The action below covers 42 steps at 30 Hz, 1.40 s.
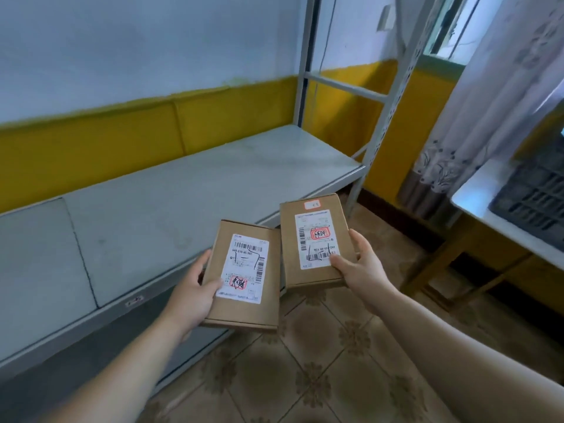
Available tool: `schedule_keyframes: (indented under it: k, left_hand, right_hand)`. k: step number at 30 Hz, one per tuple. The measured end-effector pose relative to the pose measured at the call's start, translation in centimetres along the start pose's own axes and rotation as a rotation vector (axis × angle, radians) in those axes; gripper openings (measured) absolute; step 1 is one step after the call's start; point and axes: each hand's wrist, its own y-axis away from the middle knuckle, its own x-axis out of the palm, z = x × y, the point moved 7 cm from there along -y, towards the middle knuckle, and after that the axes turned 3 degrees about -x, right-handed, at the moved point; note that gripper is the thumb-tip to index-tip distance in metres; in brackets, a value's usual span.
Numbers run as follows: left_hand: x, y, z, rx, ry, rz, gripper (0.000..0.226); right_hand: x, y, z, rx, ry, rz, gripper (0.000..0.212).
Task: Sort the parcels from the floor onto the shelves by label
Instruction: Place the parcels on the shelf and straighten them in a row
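- Left hand, lower centre: thumb on the top face, fingers curled underneath, clamped on the left cardboard parcel, shipping label up.
- Right hand, just right of centre: thumb on a label corner, fingers wrapped under the right cardboard parcel. A small red-edged sticker sits at the parcel's far end.
- Both parcels are in the air, side by side over the front lip of the grey shelf. Their edges meet in the view; I cannot tell whether they touch.
- Progress (judged): two parcels are lifted, neither is placed, and no parcel is on the visible board. Label matching and set-down remain.
- Shelf tag on the lip, lower left: writing too blurred to read.
- Room: flat board runs open across left and centre. The yellow wall band closes the back, and the upright post bounds the right end.
- Table with dark crate at the right edge, well apart from the right hand. Tiled floor lies below.
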Motion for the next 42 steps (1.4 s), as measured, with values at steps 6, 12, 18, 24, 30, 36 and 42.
schedule_keyframes:
  k: [6, 12, 18, 24, 30, 36, 42]
  left_hand:
    - [5.3, 1.5, 2.9, -0.142, 0.085, -0.249, 0.064]
    - [9.3, 4.8, 8.0, -0.336, 0.119, -0.339, 0.065]
    - [8.5, 6.2, 13.4, -0.461, 0.208, -0.395, 0.065]
    - [6.4, 3.2, 18.5, -0.501, 0.310, -0.453, 0.063]
    - [4.8, -4.2, 25.9, -0.448, 0.343, -0.518, 0.057]
    - [5.9, -14.7, 36.6, -0.354, 0.354, -0.582, 0.054]
    - [6.5, -22.7, 45.6, -0.238, 0.385, -0.651, 0.046]
  right_hand:
    - [-0.8, -7.5, -2.5, -0.058, 0.113, 0.281, 0.069]
    - [0.1, -9.1, -7.4, 0.007, 0.223, 0.493, 0.064]
    - [5.4, -9.1, -10.0, 0.080, 0.272, 0.615, 0.065]
    - [13.2, -11.1, -12.5, 0.106, 0.282, 0.672, 0.064]
    - [23.7, -17.2, -17.6, 0.091, 0.232, 0.754, 0.064]
    - [34.3, -25.3, -25.6, -0.041, 0.220, 0.764, 0.063]
    - [42.4, -31.0, -33.8, -0.147, 0.103, 0.788, 0.059]
